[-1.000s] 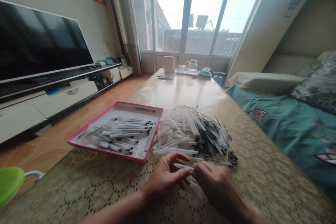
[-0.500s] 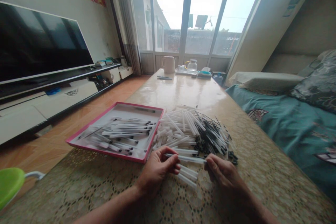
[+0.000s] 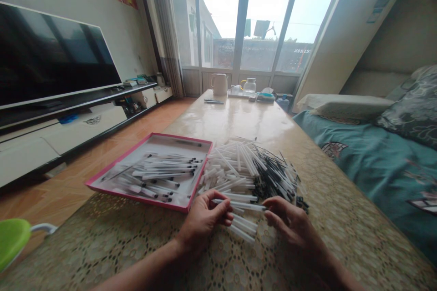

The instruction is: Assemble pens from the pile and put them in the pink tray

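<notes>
Clear pen tubes [image 3: 244, 205] are clamped in our left hand [image 3: 205, 220]: a small fan of them, fingers curled round one end, the other ends pointing right over the desk [image 3: 239, 118]. Longest tube spans the gap between our hands, its tip just beside our right hand [image 3: 293, 232]. Right hand is open, fingers spread, and we see no grip on anything. Hands are apart, with only that tube tip between them.

Main heap of loose white tubes [image 3: 232, 168] lies directly ahead of the hands, mixed with black refills [image 3: 273, 177] on its right side. Small cluster of black parts [image 3: 302, 203] sits at the heap's near right edge, close to the right hand. Pink-rimmed tray [image 3: 136, 198] stands just left of the heap, holding pens [image 3: 164, 173] laid roughly parallel, black ends mostly to the right.

Near end of the desk has a lace-patterned cover [image 3: 102, 241]. Far end carries a white mug [image 3: 219, 84], a glass jug [image 3: 250, 87] and a dark pen [image 3: 214, 101]. Left of the desk we have a flat TV [image 3: 51, 54] above a low white cabinet [image 3: 51, 138]; right of it, a bed with teal bedding [image 3: 375, 177]. Green object [image 3: 12, 243] shows at lower left, too cut off to identify.
</notes>
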Demonstrator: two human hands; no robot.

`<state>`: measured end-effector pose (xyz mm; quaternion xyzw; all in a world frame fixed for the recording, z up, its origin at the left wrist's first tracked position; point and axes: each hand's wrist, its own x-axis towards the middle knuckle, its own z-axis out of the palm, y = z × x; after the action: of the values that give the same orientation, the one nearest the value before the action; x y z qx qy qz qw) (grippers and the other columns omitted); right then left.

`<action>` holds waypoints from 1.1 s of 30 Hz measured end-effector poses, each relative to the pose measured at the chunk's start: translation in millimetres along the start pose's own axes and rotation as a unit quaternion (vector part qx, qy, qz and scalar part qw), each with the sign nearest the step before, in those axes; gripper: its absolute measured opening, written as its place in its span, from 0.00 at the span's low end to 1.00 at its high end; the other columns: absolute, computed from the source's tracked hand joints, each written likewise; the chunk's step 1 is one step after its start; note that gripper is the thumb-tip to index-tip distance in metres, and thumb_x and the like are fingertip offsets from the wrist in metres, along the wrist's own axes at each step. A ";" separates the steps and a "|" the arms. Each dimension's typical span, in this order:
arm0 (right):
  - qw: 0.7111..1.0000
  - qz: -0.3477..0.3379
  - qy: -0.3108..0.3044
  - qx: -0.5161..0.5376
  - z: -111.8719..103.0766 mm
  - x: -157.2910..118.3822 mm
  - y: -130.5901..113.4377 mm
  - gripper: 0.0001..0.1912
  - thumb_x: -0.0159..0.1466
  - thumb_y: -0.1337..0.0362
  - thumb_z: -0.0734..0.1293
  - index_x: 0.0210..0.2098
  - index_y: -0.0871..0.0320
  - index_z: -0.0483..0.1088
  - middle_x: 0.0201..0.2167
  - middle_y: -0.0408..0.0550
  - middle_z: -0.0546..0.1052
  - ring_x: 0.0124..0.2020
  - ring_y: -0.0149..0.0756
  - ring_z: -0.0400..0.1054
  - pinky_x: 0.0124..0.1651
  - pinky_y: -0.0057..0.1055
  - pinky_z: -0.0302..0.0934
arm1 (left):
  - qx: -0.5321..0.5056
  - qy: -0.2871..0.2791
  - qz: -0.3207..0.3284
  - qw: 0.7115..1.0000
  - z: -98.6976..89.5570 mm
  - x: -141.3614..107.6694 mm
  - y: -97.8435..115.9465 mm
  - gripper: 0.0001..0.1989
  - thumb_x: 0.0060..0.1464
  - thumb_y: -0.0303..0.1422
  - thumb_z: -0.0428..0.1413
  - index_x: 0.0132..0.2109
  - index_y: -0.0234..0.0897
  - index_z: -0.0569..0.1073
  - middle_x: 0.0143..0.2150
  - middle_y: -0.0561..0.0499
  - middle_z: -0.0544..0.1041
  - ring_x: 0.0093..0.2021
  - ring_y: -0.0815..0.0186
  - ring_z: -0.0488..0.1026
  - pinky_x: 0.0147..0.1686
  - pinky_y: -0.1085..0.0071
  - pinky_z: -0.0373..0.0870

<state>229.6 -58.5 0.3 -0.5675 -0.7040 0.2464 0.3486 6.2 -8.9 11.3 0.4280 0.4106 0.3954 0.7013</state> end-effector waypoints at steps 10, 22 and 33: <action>1.000 -0.007 0.017 -0.010 3.6 -1.3 4.3 0.14 0.65 0.53 0.58 0.36 0.57 0.66 0.21 0.41 0.71 0.22 0.31 0.66 0.25 0.24 0.58 | 0.006 0.006 -0.007 1.000 0.9 0.9 1.2 0.21 0.39 0.42 0.66 0.32 0.32 0.68 0.20 0.53 0.75 0.19 0.72 0.70 0.23 0.76 0.67; 1.000 -0.008 0.014 -0.020 5.4 -0.9 7.9 0.14 0.66 0.54 0.55 0.39 0.57 0.65 0.17 0.39 0.71 0.18 0.31 0.65 0.24 0.25 0.57 | 0.004 0.003 0.000 1.000 0.2 2.5 -0.7 0.20 0.38 0.41 0.66 0.31 0.32 0.68 0.22 0.52 0.76 0.21 0.71 0.72 0.23 0.76 0.69; 0.999 -0.015 0.027 -0.023 10.7 -1.0 10.9 0.18 0.67 0.52 0.53 0.35 0.56 0.66 0.14 0.38 0.68 0.15 0.30 0.63 0.23 0.24 0.56 | 0.007 -0.002 0.005 1.000 -1.4 2.6 -0.8 0.20 0.40 0.41 0.66 0.32 0.31 0.68 0.23 0.52 0.76 0.21 0.71 0.72 0.24 0.76 0.70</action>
<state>228.2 -56.4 -14.8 -0.5712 -0.7082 0.2095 0.3583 6.1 -6.4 9.5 0.4356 0.4103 0.3951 0.6970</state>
